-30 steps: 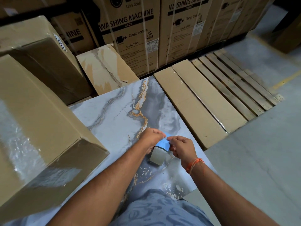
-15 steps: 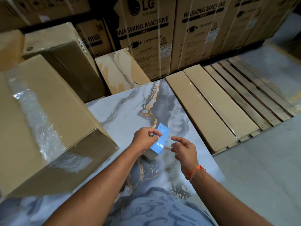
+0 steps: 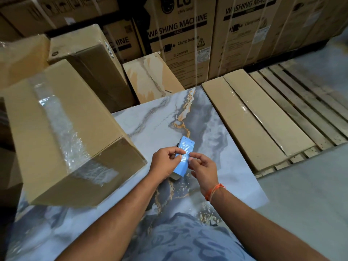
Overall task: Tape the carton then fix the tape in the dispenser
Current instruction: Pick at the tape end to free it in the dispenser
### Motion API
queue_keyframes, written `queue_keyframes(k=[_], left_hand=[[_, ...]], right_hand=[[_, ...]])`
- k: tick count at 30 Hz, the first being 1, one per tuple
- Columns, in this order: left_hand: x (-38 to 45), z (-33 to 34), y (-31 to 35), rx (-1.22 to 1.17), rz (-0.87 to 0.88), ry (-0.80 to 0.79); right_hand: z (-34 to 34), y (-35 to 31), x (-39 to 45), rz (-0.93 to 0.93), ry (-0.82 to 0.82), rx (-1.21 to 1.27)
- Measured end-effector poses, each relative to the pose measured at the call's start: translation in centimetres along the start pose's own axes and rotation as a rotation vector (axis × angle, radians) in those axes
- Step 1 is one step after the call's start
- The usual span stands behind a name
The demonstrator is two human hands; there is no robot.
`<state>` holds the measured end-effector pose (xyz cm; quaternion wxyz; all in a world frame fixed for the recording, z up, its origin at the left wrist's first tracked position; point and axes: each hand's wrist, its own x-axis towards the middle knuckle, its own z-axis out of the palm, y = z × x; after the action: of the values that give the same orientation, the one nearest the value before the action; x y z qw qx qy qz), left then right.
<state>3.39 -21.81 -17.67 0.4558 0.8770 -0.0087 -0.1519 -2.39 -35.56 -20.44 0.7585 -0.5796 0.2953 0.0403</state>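
A blue tape dispenser [image 3: 185, 157] is held above the marbled table top [image 3: 154, 125], its flat blue face turned up with clear tape shining on it. My left hand [image 3: 165, 164] grips its left side from below. The thumb and forefinger of my right hand [image 3: 202, 166] pinch at the dispenser's right edge, where the tape lies. The tape roll itself is hidden under the blue plate. The carton [image 3: 62, 132] lies tilted on the table to the left, with wrinkled clear tape running along its top and down its front face.
More cartons [image 3: 90, 59] are stacked behind the taped one. Large washing machine boxes [image 3: 180, 40] line the back. Two long flat packs [image 3: 250, 121] lie on a wooden pallet [image 3: 305, 102] to the right. Grey floor [image 3: 305, 204] lies at the right.
My right hand let go of the dispenser, opened, then came back and now pinches at its edge. The left hand turned the blue face upward. The view shifted down and left.
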Motion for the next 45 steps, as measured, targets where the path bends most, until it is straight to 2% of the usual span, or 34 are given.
queue_keyframes(k=[10,15,21,25,34,40,45], left_hand=[[-0.6,-0.4,-0.7,-0.116,-0.001,0.009],[-0.9,-0.3,-0.6,-0.168,0.003,-0.007],[-1.3,-0.4,-0.8,-0.165,-0.016,-0.018],[-1.3,-0.5,-0.9,-0.037,0.008,-0.005],[-1.9,0.6,-1.2,0.378,0.219,0.001],[-2.0,2.2,-1.1,0.592,0.246,-0.092],[-2.3,3.0,-1.3,0.733,0.243,-0.11]], right_hand=[[0.4,0.0,-0.1,-0.018,0.027,0.04],[0.4,-0.3,-0.2,0.012,0.07,0.144],[0.0,0.2,-0.8,-0.049,0.03,0.079],[0.0,0.6,-0.8,-0.056,0.052,0.023],[-1.0,0.9,-1.1,-0.174,0.122,-0.249],[-2.1,0.9,-0.9,-0.205,0.139,-0.346],[-3.6,0.8,-0.8,-0.215,0.1,-0.377]])
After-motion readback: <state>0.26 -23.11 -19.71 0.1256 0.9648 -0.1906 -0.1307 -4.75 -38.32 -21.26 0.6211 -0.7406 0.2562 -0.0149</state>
